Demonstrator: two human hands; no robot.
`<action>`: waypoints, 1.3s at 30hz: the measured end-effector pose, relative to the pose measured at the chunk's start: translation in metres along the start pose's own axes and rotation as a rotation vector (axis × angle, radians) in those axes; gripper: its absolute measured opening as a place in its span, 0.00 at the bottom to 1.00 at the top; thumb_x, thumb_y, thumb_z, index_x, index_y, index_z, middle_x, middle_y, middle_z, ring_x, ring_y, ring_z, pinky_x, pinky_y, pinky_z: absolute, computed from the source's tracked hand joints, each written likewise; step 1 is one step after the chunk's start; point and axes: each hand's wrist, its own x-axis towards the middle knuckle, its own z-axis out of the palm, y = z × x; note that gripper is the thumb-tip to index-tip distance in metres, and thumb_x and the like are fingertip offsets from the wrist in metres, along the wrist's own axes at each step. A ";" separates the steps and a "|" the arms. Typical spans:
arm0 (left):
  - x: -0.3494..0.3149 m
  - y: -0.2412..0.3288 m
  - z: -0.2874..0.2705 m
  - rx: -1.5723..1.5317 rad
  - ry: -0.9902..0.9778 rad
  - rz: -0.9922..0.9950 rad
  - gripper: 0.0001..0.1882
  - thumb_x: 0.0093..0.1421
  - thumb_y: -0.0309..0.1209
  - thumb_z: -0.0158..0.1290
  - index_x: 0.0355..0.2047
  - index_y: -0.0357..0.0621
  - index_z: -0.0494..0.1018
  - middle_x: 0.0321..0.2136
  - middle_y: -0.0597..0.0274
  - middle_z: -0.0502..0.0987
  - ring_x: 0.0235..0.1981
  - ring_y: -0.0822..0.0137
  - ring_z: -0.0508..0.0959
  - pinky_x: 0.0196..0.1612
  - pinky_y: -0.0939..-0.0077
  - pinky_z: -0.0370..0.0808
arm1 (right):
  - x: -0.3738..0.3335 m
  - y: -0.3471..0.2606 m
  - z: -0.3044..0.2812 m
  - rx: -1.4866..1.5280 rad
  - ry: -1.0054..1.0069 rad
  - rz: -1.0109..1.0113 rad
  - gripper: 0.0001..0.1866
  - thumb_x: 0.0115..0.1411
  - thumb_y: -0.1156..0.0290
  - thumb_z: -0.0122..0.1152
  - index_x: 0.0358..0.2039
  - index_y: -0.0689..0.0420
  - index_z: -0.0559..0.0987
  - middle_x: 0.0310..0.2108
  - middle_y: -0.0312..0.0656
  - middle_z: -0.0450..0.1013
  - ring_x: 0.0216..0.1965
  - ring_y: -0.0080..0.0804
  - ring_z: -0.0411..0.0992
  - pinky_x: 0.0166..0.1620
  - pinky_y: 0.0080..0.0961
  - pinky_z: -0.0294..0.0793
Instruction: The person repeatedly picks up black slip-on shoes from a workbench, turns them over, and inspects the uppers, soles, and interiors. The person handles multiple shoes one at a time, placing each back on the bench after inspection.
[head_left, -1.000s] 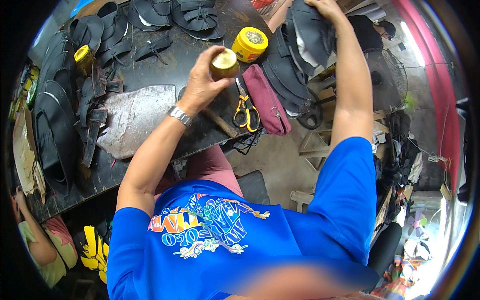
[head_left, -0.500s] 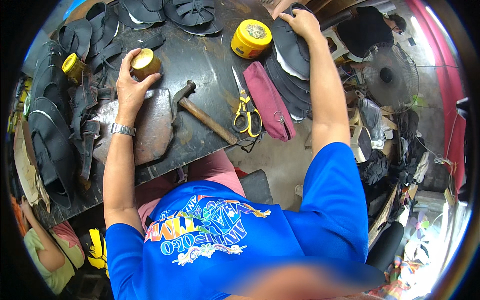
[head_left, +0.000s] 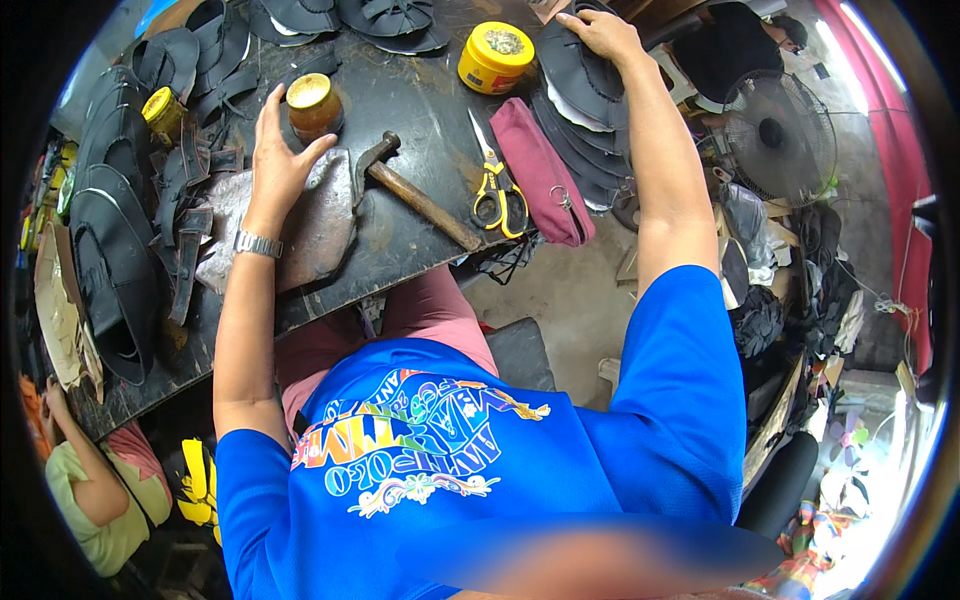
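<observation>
A yellow-rimmed jar point(head_left: 313, 108) with brownish contents stands on the dark table. My left hand point(head_left: 280, 165), wearing a metal watch, is open just beside it, thumb and fingers apart and nothing between them. At the far right, my right hand point(head_left: 604, 40) grips the far end of a black sandal point(head_left: 578, 80) with a pale edge. That sandal lies over a stack of black sole-shaped pieces point(head_left: 575, 150). Between my hands are a hammer point(head_left: 420, 200), yellow-and-black scissors point(head_left: 494, 185) and a maroon zip pouch point(head_left: 545, 175).
A flat worn slab point(head_left: 300, 235) lies under my left forearm. Black sandals point(head_left: 110, 265) and straps line the table's left side, near a small yellow jar point(head_left: 163, 112). A larger yellow tub point(head_left: 496, 58) stands at the back. A fan point(head_left: 775, 135) and other people are nearby.
My left hand has drawn back from the jar it was around, leaving it standing on the table. My right hand stays on the black sandal. The whole view has shifted slightly.
</observation>
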 end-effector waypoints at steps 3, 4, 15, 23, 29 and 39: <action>-0.016 0.007 -0.009 0.002 0.046 -0.050 0.47 0.49 0.35 0.70 0.66 0.41 0.58 0.62 0.47 0.65 0.65 0.48 0.63 0.66 0.61 0.62 | -0.008 0.007 0.001 0.039 0.029 -0.068 0.39 0.59 0.31 0.48 0.59 0.48 0.76 0.57 0.49 0.72 0.58 0.48 0.71 0.61 0.40 0.68; -0.022 0.011 -0.012 -0.037 0.057 0.012 0.45 0.49 0.34 0.69 0.65 0.41 0.59 0.62 0.47 0.66 0.64 0.48 0.64 0.66 0.61 0.62 | -0.012 0.006 0.002 0.058 0.035 -0.046 0.37 0.61 0.34 0.49 0.58 0.50 0.76 0.57 0.51 0.72 0.58 0.50 0.70 0.61 0.40 0.68; -0.113 0.045 -0.055 -0.175 -0.122 0.038 0.13 0.55 0.22 0.61 0.42 0.40 0.79 0.46 0.50 0.78 0.49 0.53 0.79 0.52 0.66 0.75 | -0.030 -0.073 -0.059 0.823 0.356 -0.267 0.09 0.58 0.69 0.67 0.35 0.61 0.80 0.27 0.35 0.76 0.31 0.18 0.72 0.38 0.20 0.74; -0.130 0.033 -0.047 -0.026 -0.093 0.170 0.08 0.53 0.24 0.61 0.35 0.42 0.79 0.38 0.57 0.79 0.42 0.55 0.78 0.46 0.64 0.75 | 0.059 -0.221 -0.024 0.801 0.213 -0.437 0.16 0.56 0.59 0.67 0.41 0.55 0.84 0.37 0.45 0.81 0.40 0.38 0.80 0.46 0.32 0.77; -0.125 0.034 -0.051 -0.013 -0.103 0.172 0.08 0.53 0.26 0.62 0.34 0.44 0.78 0.38 0.60 0.78 0.41 0.57 0.78 0.47 0.65 0.74 | 0.150 -0.289 0.006 0.553 0.186 -0.251 0.21 0.59 0.58 0.63 0.50 0.53 0.80 0.46 0.46 0.79 0.50 0.42 0.77 0.54 0.36 0.73; -0.118 0.031 -0.053 -0.034 -0.169 0.126 0.08 0.53 0.27 0.62 0.35 0.46 0.79 0.39 0.63 0.79 0.41 0.60 0.78 0.47 0.67 0.73 | 0.234 -0.284 0.072 0.254 -0.114 -0.411 0.21 0.60 0.62 0.54 0.54 0.45 0.79 0.51 0.48 0.76 0.54 0.47 0.73 0.57 0.39 0.72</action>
